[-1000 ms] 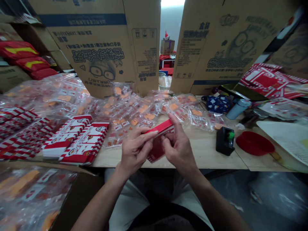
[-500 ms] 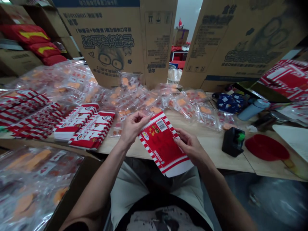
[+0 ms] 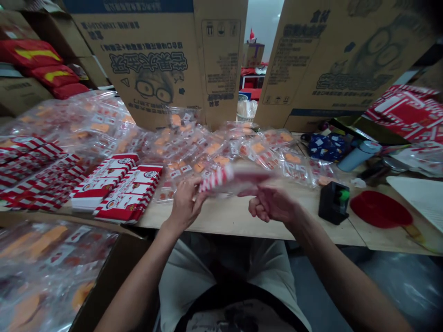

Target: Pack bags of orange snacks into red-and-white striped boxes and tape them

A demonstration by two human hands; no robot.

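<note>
A flat red and white striped paper box (image 3: 235, 180) is held edge-on above the table's front edge, smeared by motion. My left hand (image 3: 185, 205) pinches its left end. My right hand (image 3: 273, 205) is curled under its right end, fingers closed and touching it. Behind the box lie many clear packets with orange contents (image 3: 194, 147) spread over the wooden table (image 3: 235, 216). Two stacks of flat striped boxes (image 3: 117, 186) sit to the left of my hands.
Large cardboard cartons (image 3: 155, 60) stand along the back of the table. A black tape dispenser (image 3: 334, 203) and a red lid (image 3: 380, 211) lie to the right. A box of packets (image 3: 44, 263) is at lower left. More striped boxes (image 3: 404, 108) are piled at right.
The striped box, face-up between both hands half a second ago, has swung up to lie edge-on. My right hand has curled closed near its right end.
</note>
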